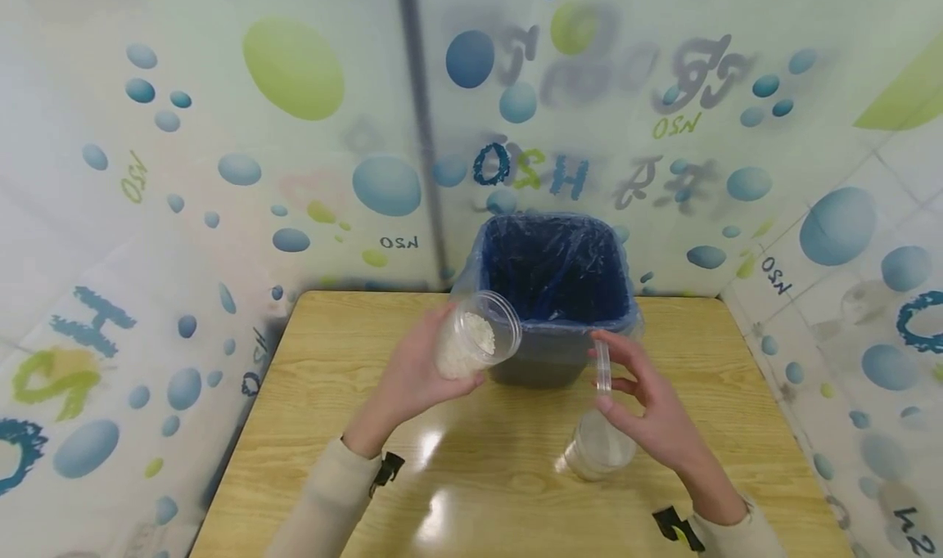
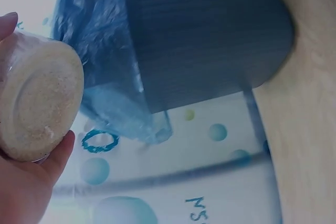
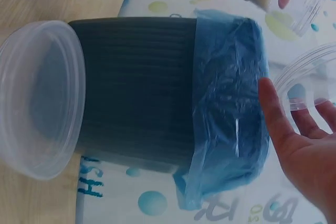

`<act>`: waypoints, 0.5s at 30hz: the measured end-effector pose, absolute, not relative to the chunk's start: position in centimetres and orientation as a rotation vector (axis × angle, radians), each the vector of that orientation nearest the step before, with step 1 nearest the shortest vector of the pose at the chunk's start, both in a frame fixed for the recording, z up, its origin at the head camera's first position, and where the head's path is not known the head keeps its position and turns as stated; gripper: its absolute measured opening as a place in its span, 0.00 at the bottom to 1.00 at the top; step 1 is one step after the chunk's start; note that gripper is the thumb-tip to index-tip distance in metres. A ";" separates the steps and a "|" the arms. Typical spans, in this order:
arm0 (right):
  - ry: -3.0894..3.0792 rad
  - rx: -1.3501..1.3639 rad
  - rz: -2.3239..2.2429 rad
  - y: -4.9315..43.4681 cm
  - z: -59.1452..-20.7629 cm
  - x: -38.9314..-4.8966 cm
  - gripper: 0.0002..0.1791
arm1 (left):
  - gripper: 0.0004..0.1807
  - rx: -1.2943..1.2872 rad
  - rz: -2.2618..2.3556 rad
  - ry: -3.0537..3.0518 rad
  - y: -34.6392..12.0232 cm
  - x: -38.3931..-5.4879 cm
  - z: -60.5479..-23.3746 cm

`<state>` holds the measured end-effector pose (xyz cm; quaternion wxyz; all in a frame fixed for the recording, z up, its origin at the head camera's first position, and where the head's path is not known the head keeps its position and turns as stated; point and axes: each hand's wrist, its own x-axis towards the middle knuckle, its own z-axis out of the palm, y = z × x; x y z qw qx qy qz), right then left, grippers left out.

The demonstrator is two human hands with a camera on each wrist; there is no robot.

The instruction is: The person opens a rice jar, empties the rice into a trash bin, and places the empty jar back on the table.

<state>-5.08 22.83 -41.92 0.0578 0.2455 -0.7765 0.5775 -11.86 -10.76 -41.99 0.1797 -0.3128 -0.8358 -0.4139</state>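
My left hand (image 1: pixel 416 374) grips a clear plastic jar (image 1: pixel 503 326), part filled with white grains (image 1: pixel 475 337) that look like rice. The jar is tilted, its open mouth towards the bin's near left corner. In the left wrist view the jar's base (image 2: pixel 44 98) faces the camera, fingers and thumb round its side. Between thumb and fingertips my right hand (image 1: pixel 651 402) holds a clear round lid (image 1: pixel 603 366) on edge, near the bin's front right corner. Below that hand a second clear container (image 1: pixel 598 452) stands on the table; the right wrist view shows its translucent round top (image 3: pixel 39 98).
A dark ribbed bin (image 1: pixel 541 362) with a blue plastic liner (image 1: pixel 626 284) over its rim stands at the back of the wooden table (image 1: pixel 354 329). Behind it rises a wall (image 1: pixel 331 157) covered with dotted sheeting, which also runs along both sides.
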 end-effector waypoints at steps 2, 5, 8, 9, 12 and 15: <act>-2.350 0.734 1.751 23.1 -41.9 -4.9 0.41 | 0.54 -0.890 -1.153 -2.354 -10.9 -12.3 -41.4; -2.347 0.726 1.743 23.4 -41.8 -4.7 0.41 | 0.54 -0.890 -1.104 -2.369 -11.0 -13.1 -40.6; -2.343 0.726 1.741 23.6 -41.8 -4.6 0.41 | 0.55 -0.889 -1.042 -2.389 -11.1 -14.0 -39.6; -2.342 0.725 1.740 23.6 -41.8 -4.6 0.41 | 0.55 -0.889 -1.024 -2.393 -11.1 -14.3 -39.3; -2.343 0.722 1.743 23.8 -41.9 -4.6 0.41 | 0.55 -0.880 -0.983 -2.398 -11.2 -15.2 -38.3; -2.351 0.723 1.745 23.8 -41.9 -4.6 0.41 | 0.55 -0.867 -0.941 -2.414 -11.2 -16.2 -37.5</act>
